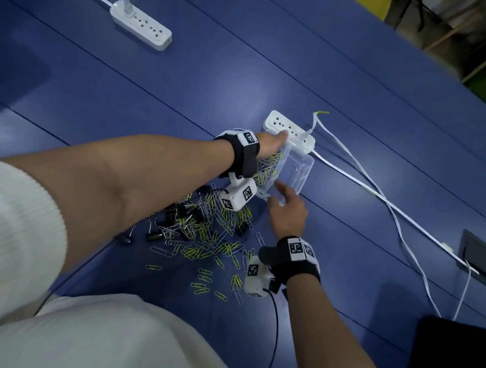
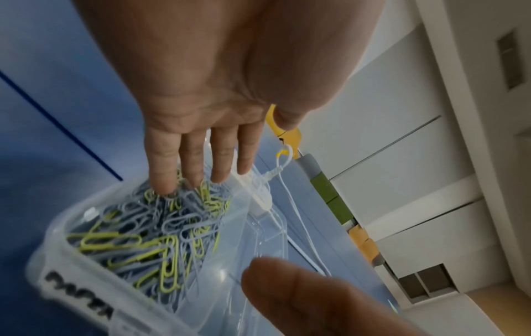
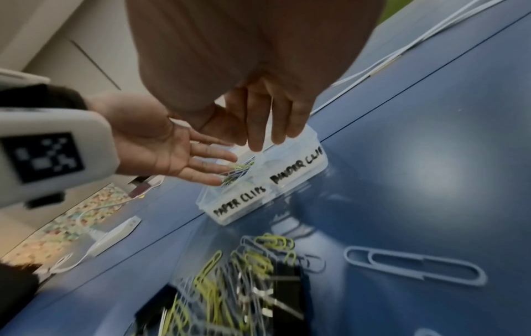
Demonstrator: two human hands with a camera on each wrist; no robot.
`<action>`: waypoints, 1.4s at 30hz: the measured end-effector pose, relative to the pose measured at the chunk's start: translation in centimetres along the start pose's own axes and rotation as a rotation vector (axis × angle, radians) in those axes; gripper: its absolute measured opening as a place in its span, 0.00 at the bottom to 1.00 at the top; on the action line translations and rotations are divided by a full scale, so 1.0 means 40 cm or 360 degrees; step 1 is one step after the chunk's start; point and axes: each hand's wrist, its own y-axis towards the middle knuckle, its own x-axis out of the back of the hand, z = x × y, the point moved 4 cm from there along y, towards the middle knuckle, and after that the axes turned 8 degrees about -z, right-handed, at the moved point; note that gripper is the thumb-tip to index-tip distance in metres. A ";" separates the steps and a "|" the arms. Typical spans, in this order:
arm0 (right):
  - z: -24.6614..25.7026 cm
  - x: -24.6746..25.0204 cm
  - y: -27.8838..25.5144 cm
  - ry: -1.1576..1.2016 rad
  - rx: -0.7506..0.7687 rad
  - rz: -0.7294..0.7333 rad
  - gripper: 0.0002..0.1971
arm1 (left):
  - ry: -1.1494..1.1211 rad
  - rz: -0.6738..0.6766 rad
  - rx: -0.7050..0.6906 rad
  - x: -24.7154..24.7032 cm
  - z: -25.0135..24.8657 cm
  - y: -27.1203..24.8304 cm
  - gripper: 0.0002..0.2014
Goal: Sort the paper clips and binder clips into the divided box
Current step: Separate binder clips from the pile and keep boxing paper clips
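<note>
The clear plastic divided box is found beneath both hands, the left hand spread flat over its paper-clip compartment, the right hand loosely extended, empty, beside the vacant binder-clip half.

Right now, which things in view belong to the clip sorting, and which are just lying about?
Job:
divided box
paper clips
binder clips
left hand, open over the paper clip compartment
right hand, open at the box

Lying about:
near power strip
far power strip
white cables
</note>
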 end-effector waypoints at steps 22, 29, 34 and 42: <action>-0.091 -0.093 -0.445 -0.0306 -0.0099 0.0131 0.10 | 0.1406 0.0184 -0.0768 0.022 0.436 -0.460 0.06; -0.111 -0.091 -0.522 -0.0484 -0.0296 0.0214 0.06 | 0.1561 0.0303 -0.0569 0.004 0.536 -0.506 0.15; -0.137 -0.107 -0.553 -0.0630 -0.0303 0.0690 0.04 | 0.1517 0.0359 -0.0442 -0.009 0.535 -0.497 0.09; -0.079 -0.161 -0.483 -0.0240 -0.0010 0.0577 0.16 | 0.1427 0.0501 -0.0537 -0.025 0.498 -0.474 0.06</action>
